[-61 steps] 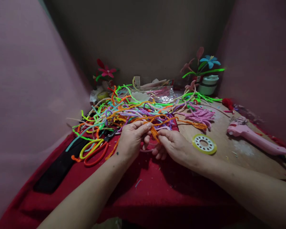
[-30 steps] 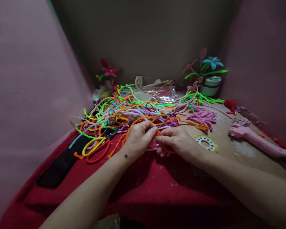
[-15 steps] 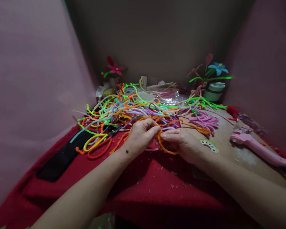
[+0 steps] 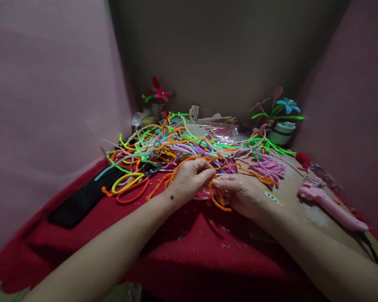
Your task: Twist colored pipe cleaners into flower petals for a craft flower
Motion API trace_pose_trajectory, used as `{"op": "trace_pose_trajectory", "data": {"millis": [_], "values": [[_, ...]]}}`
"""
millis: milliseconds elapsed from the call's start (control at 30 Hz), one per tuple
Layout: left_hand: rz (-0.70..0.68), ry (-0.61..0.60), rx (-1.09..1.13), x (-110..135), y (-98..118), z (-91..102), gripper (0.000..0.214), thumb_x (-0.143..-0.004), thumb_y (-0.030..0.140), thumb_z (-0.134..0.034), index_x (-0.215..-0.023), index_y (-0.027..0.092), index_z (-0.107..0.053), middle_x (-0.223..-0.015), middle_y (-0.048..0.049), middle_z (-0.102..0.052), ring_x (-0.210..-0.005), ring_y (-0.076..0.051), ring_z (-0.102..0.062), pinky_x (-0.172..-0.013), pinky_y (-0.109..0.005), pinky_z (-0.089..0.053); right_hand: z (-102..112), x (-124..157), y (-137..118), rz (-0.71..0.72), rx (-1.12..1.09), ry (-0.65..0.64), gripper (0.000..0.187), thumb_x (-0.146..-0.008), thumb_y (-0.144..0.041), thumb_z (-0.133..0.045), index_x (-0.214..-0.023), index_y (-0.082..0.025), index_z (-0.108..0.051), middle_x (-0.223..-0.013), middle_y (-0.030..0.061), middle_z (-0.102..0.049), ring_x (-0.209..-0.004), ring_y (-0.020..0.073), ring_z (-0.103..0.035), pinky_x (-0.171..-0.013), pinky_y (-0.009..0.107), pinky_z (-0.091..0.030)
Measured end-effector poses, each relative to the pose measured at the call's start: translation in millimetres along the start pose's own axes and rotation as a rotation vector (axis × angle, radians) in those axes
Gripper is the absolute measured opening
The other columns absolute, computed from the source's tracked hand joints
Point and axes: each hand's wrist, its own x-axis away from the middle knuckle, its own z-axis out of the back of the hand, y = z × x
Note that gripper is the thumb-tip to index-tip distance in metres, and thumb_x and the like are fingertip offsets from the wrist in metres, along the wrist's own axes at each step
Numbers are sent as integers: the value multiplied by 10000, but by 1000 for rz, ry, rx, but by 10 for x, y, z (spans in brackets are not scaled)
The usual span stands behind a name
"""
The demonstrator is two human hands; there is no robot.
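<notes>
Both my hands meet over the front of the table, pinching orange pipe cleaners (image 4: 219,206). My left hand (image 4: 193,176) is closed, thumb against bent fingers, with orange strands passing out beneath it. Close by on the right, my right hand (image 4: 241,191) is closed with thumb and forefinger on the same orange strands, which curve down in a loop between the hands. Part of the grip is hidden by my fingers. Behind the hands spreads a tangled heap of coloured pipe cleaners (image 4: 176,149). Scissors with yellow and red handles (image 4: 130,188) lie left of my left hand.
A black phone-like slab (image 4: 72,209) lies on the red cloth (image 4: 113,235) at left. On the right board are a pink glue gun (image 4: 334,205), a pink pipe-cleaner bundle (image 4: 267,165) and a white-and-yellow roll (image 4: 272,197). A blue flower (image 4: 288,105) stands behind a pale jar (image 4: 282,132).
The view has shifted slightly. My hands stay together on the orange pipe cleaners, and the loop between them now hangs lower with its end showing more clearly.
</notes>
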Motion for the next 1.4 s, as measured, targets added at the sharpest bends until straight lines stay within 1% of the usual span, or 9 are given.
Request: {"op": "trace_pose_trajectory", "data": {"millis": [167,333,467,533,600,767,1200,1300,1400], "values": [[21,3,52,23,3,-54,131,-753,216,-564,-653,132,-552,-507,45,-491,-417,-46,-414,-399,-164,-322,-13,-5,-7,-12,34,28,248,-608,-229,-730,-520,-138,-517,-444,-60,-390,-384,38,-296,-417,218,-189],[160,-2,306,1,17,-28,156,-754,285,-596,-757,151,-517,-555,53,-522,-381,-39,-420,-358,-154,-307,-27,-15,-25,65,15,103,252,-620,-254,-724,-525,-146,-518,-439,-68,-366,-387,42,-288,-410,220,-199],[369,-194,478,4,-45,0,253,-750,390,-610,-745,150,-529,-494,43,-512,-327,-48,-397,-300,-153,-244,-26,-31,-45,127,-45,184,266,-610,-298,-734,-531,-147,-529,-437,-75,-331,-396,40,-250,-395,215,-167],[404,-306,540,15,-85,-8,243,-760,373,-604,-752,134,-562,-471,30,-519,-323,-50,-403,-304,-156,-261,-28,-36,-52,144,-64,187,266,-605,-308,-731,-529,-145,-534,-436,-71,-340,-396,42,-256,-390,214,-158],[395,-343,561,26,-112,-25,225,-770,337,-594,-711,120,-576,-442,21,-522,-301,-44,-386,-297,-157,-248,-34,-40,-56,143,-70,194,269,-605,-310,-728,-522,-143,-534,-431,-70,-339,-392,39,-252,-388,213,-146],[417,-312,582,50,-119,-76,244,-782,325,-571,-638,130,-540,-358,46,-455,-244,-33,-302,-270,-157,-195,-55,-41,-64,134,-89,220,252,-608,-297,-726,-525,-139,-548,-424,-76,-318,-393,35,-243,-385,205,-142],[405,-203,687,42,-142,-175,133,-702,207,-564,-605,117,-562,-424,25,-495,-280,-30,-320,-275,-158,-232,-9,-54,23,115,-94,190,179,-686,-298,-693,-713,-129,-643,-459,-72,-323,-421,45,-288,-393,187,-201],[421,-181,661,27,-173,-166,159,-701,218,-561,-571,131,-535,-362,44,-437,-262,-38,-313,-273,-165,-217,0,-73,21,112,-102,180,172,-663,-282,-713,-681,-140,-616,-489,-59,-371,-436,50,-321,-399,186,-225],[421,-181,648,18,-178,-149,144,-693,217,-573,-586,130,-530,-426,27,-500,-274,-34,-338,-272,-163,-224,-5,-76,-2,125,-109,153,207,-658,-287,-713,-610,-147,-570,-500,-48,-403,-442,57,-346,-410,198,-247]]}}
